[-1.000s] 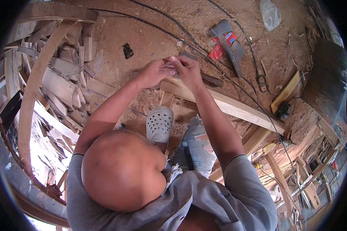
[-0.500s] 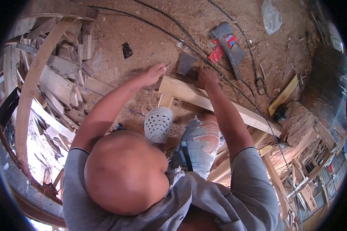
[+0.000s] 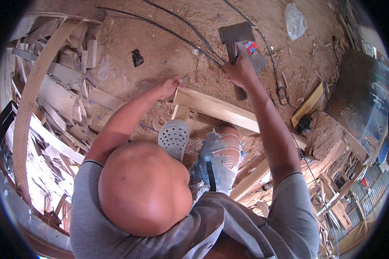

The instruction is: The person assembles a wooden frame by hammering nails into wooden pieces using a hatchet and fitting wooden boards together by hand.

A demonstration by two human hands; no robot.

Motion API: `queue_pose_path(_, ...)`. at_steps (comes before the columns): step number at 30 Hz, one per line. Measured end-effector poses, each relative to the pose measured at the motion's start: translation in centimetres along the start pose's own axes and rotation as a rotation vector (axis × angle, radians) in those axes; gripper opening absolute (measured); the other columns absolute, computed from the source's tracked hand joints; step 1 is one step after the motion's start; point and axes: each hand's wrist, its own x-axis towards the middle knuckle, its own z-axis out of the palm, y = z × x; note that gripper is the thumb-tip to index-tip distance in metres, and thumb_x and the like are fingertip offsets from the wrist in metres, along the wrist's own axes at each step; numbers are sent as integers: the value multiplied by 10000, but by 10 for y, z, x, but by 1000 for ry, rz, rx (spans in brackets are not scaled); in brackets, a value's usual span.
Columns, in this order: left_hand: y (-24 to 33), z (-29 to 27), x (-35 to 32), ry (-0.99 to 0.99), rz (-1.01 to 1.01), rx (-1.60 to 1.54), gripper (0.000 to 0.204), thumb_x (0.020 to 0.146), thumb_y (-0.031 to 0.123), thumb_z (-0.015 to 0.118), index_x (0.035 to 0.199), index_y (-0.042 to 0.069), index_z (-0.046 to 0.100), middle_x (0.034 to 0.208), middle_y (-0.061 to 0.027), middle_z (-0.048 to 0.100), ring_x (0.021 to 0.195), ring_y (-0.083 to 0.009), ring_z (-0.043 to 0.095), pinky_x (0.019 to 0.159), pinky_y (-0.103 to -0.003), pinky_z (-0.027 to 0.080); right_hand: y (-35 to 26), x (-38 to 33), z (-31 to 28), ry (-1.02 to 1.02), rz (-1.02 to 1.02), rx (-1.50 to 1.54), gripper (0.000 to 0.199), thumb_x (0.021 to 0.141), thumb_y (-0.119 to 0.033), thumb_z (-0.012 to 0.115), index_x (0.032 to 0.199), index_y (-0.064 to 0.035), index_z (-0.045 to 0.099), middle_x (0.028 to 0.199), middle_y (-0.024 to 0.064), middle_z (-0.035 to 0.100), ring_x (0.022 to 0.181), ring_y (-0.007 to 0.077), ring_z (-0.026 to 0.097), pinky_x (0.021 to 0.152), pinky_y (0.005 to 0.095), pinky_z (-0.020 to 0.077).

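Observation:
My left hand (image 3: 170, 87) is closed in a pinch on a thin nail (image 3: 183, 79), just above the end of a pale timber piece (image 3: 220, 110). Wrapped round a handle, my right hand (image 3: 242, 72) holds up what looks like a hatchet (image 3: 237, 33) with a broad, dark, flat head, beyond the timber. The long timber meets a short crosspiece (image 3: 180, 112) at its left end. My foot in a pale perforated clog (image 3: 173, 137) is beside that joint.
A red packet (image 3: 250, 47) and a grey flat piece (image 3: 258, 61) lie behind the hatchet. Black cables (image 3: 177, 34) cross the dusty ground. Wood offcuts (image 3: 67, 82) are heaped at left. A clear plastic bag (image 3: 295, 21) lies far right; a dark panel (image 3: 361, 95) leans at right.
My right hand has risen away from the timber, swinging the hatchet head up and to the right. My left hand stays at the timber's end with the nail. The view has shifted slightly.

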Motion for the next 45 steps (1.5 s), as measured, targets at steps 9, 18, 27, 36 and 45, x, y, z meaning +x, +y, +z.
queue_pose_path(9,-32,-9,16,-17,-68,-65,241,1175,180,414,1249,32,589,1115,-70,690,1156,-200,684,1065,-384,519,-31,-22,5,-882,-63,-496,329,779,-103,644,1036,99,682,919,271,766,876,388,782,695,477,591)
queue_pose_path(18,19,-12,-8,-71,58,435,357,1155,275,461,1305,-11,614,1113,-130,774,1084,-298,737,1011,-395,549,-9,-34,50,-471,-304,-472,288,815,-174,693,914,85,772,952,299,765,879,391,796,744,501,633)
queue_pose_path(27,46,-7,-28,-34,12,342,305,1134,292,463,1124,34,627,1008,-87,672,1064,-202,660,1021,-406,517,-34,-48,44,-913,-74,-462,405,761,-45,632,1139,70,721,1038,274,778,983,431,771,809,489,599)
queue_pose_path(36,40,-15,-14,-147,-39,44,303,1122,265,524,1189,12,677,1095,-41,726,1043,-131,615,943,-323,482,-7,-50,29,-807,13,-255,332,783,-100,688,1066,71,714,834,217,751,704,286,766,594,438,577)
queue_pose_path(45,103,26,-8,46,-64,143,236,1051,264,727,1048,31,770,865,5,741,740,-65,657,678,-274,546,50,-71,23,-271,243,510,241,929,-59,738,1096,-12,571,725,50,629,554,140,604,535,333,498)
